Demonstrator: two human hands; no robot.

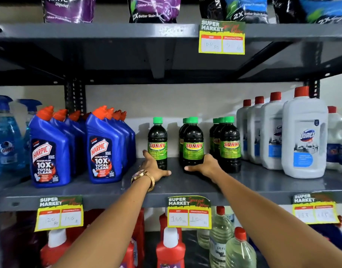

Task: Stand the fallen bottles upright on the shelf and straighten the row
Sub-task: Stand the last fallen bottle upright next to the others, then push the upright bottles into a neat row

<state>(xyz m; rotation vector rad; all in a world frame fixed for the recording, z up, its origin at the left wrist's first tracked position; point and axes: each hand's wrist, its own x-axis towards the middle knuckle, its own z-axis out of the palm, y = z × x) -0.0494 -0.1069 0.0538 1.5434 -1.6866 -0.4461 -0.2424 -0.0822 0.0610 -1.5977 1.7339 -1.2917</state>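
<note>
Several dark Sunny bottles with green caps stand upright on the grey middle shelf [185, 184]. My left hand [153, 167], with a gold watch on its wrist, wraps the base of the leftmost Sunny bottle [157, 142], which stands alone. My right hand [205, 165] grips the base of the front middle Sunny bottle [193, 144], which has another close behind it. A third group of Sunny bottles [230, 144] stands in a file to the right, untouched. No bottle lies on its side in view.
Blue Harpic bottles [104, 149] crowd the shelf to the left, white Domex jugs [303, 136] to the right. Blue spray bottles [5, 132] stand far left. Price tags [189, 211] hang on the shelf edge. Red and clear bottles fill the shelf below.
</note>
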